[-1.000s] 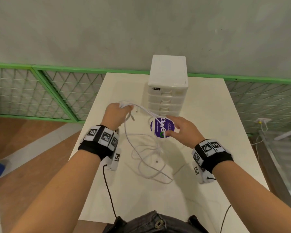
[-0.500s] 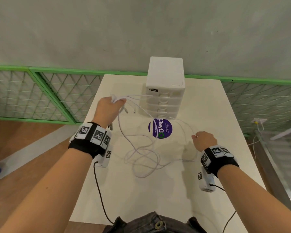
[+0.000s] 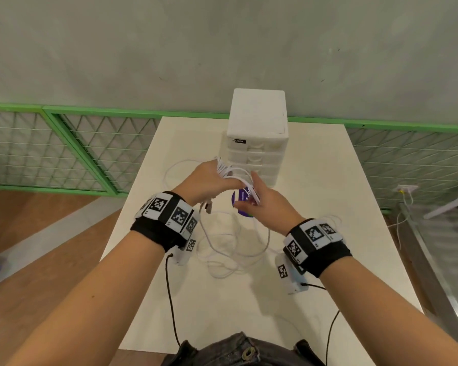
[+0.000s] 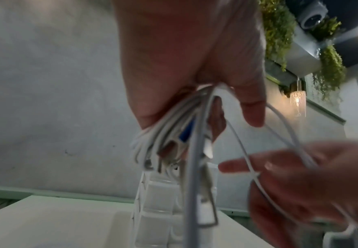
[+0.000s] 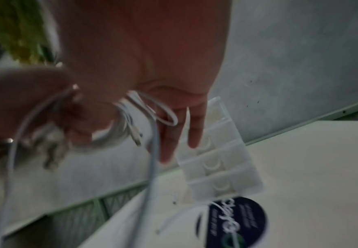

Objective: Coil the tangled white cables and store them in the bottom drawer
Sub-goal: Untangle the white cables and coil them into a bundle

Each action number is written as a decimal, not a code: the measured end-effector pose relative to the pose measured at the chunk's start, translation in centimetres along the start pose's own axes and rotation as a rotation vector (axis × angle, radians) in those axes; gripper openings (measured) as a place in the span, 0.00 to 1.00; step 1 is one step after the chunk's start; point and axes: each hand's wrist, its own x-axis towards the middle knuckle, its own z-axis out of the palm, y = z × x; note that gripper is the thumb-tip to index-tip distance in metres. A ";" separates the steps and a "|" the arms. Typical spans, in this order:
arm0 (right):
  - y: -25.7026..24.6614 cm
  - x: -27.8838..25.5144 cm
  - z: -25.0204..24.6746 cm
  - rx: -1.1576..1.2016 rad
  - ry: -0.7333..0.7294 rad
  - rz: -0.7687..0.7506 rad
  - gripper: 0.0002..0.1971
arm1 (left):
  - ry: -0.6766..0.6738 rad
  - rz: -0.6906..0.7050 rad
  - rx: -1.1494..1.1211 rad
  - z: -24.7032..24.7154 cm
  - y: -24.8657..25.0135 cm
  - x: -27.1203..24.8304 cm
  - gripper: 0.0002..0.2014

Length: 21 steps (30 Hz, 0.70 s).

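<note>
Several loops of white cable are bunched in my left hand, which grips them just in front of the white drawer unit. In the left wrist view the bundle hangs from the curled fingers with plugs dangling. My right hand meets the left and pinches one cable strand that runs to the bundle. The rest of the cable lies in loose loops on the table below both hands. All drawers look closed; the bottom drawer is partly hidden by my hands.
A round purple sticker lies on the white table under my right hand. The table's back edge meets a green-framed mesh fence and a grey wall. Black wrist-camera leads trail to the near edge.
My right hand has come back from the table's right side up to the left hand, bringing a strand with it. The left hand has shifted right, toward the drawer unit.
</note>
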 end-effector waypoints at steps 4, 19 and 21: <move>3.5 0.4 -0.7 -0.250 0.207 -0.083 0.16 | -0.186 -0.050 0.164 -0.3 -0.1 -0.2 0.36; 2.9 -0.9 -4.4 -0.197 0.156 -0.124 0.33 | 0.163 -0.081 0.392 -0.3 -2.4 1.5 0.21; 0.4 -1.6 -3.5 -0.050 0.319 -0.303 0.24 | 0.179 -0.090 0.411 -0.1 -2.6 1.7 0.21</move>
